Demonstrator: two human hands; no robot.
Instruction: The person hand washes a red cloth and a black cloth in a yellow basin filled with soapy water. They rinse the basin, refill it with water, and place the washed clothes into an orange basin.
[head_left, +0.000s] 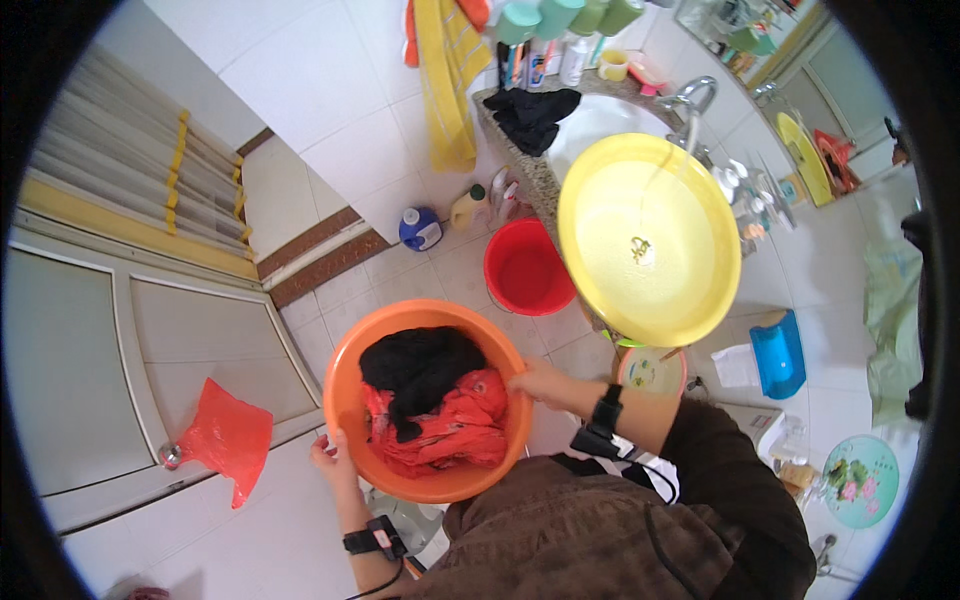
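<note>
An orange plastic basin (425, 491) is held in front of my body between my two hands. My left hand (335, 457) grips its rim at the lower left, and my right hand (541, 382) grips the rim on the right. Inside lie a black cloth (420, 367) and, partly beneath it, a red patterned cloth (450, 431). To the upper right, a yellow plastic basin (581, 292) rests over the white sink (611, 120), with water in it under the faucet (697, 94). Another black cloth (532, 116) lies on the stone counter edge.
A red bucket (529, 266), a blue detergent bottle (420, 229) and a cream bottle (470, 208) stand on the floor. A yellow towel (450, 90) hangs on the wall. At the left, a red plastic bag (229, 435) hangs from the door knob. A patterned basin (652, 371) sits below the sink.
</note>
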